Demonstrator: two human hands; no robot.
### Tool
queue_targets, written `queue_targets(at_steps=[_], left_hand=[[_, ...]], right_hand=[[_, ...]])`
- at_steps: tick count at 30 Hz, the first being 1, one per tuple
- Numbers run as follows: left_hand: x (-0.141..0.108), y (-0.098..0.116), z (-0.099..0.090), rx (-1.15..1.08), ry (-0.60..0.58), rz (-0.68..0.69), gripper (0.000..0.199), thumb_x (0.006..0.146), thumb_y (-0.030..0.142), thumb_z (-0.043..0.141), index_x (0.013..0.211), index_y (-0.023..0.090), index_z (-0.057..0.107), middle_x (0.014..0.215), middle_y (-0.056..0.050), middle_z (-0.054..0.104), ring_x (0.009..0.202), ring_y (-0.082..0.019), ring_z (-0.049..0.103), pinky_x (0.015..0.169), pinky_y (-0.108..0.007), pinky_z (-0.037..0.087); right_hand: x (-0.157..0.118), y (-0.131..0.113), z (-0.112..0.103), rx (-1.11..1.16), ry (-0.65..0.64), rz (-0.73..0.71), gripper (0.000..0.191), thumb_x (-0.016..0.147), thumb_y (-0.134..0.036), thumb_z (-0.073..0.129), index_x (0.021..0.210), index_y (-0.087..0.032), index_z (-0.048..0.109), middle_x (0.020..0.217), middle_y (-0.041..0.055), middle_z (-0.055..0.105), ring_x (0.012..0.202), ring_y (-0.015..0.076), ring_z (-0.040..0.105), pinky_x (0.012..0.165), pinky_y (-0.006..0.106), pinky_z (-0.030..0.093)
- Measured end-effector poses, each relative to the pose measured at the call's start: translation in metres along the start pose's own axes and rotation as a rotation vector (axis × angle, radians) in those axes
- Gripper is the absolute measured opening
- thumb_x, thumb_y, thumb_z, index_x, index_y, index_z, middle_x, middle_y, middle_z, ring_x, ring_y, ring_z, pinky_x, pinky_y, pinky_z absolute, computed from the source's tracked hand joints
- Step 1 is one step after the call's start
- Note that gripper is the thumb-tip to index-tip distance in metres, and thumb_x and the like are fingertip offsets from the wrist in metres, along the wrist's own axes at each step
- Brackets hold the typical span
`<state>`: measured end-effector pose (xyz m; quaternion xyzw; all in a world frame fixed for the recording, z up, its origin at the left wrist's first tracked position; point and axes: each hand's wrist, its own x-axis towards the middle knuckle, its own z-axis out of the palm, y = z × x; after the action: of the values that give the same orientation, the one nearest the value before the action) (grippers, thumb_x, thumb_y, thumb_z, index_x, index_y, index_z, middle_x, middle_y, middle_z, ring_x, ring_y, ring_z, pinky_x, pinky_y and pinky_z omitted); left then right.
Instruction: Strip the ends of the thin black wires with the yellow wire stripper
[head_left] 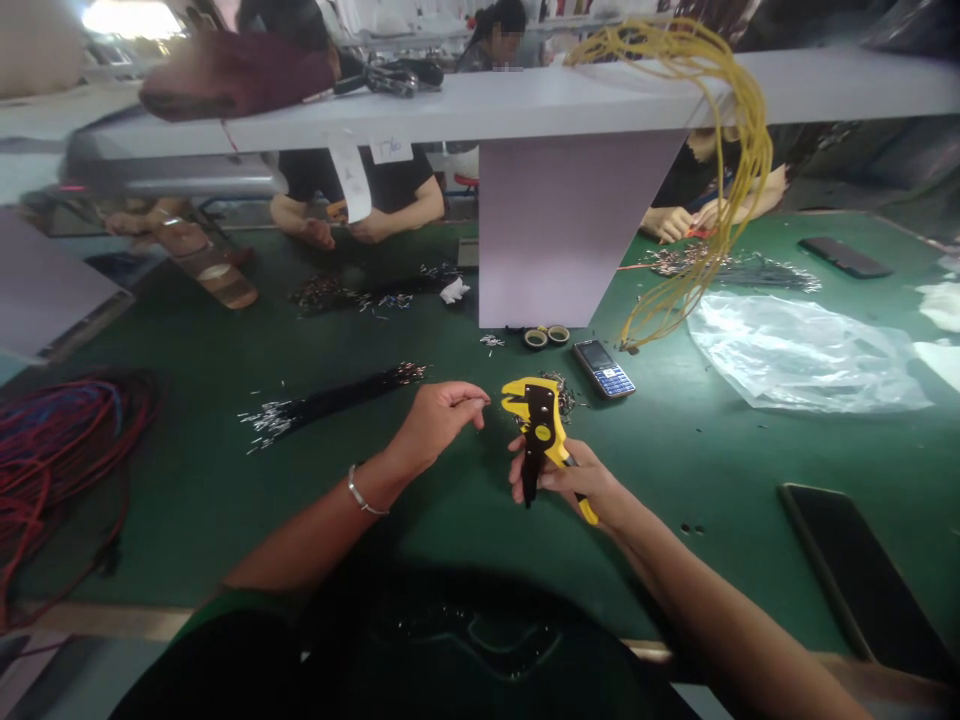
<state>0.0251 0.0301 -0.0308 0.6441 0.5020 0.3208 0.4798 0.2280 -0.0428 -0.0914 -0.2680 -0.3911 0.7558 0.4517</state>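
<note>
Dark shirt front [420,640] nearest; left hand [439,420] raised, fingertips pressed together, perhaps on a fine wire, too small to tell; right hand [577,480] closed round a yellow wire stripper [540,425] above the green mat [675,480], light, stiff, safest held by its handles.

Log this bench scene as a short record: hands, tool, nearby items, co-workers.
left hand: fingers pinched beside the wire stripper; anything held is too small to tell
right hand: gripping the wire stripper
tool: yellow-and-black wire stripper
nearby: black wire bundle, keypad phone, tape rolls
rest: red cable coil, yellow wires, plastic bag
co-workers: two across the bench, hands over the tabletop
</note>
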Motion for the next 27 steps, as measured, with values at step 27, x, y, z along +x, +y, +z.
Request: queue_targets(at_steps=[27], left_hand=[[0.001, 0.009, -0.008, -0.061, -0.161, -0.044, 0.013, 0.07, 0.024, 0.059, 0.068, 0.017, 0.07, 0.053, 0.0, 0.058, 0.045, -0.007, 0.036, 0.045, -0.023, 0.025]], right_hand=[[-0.002, -0.002, 0.005, -0.034, -0.137, 0.088, 0.05, 0.066, -0.029, 0.077, 0.11, -0.01, 0.06, 0.087, 0.0114, 0.07, 0.07, 0.0232, 0.067, 0.068, 0.04, 0.051]])
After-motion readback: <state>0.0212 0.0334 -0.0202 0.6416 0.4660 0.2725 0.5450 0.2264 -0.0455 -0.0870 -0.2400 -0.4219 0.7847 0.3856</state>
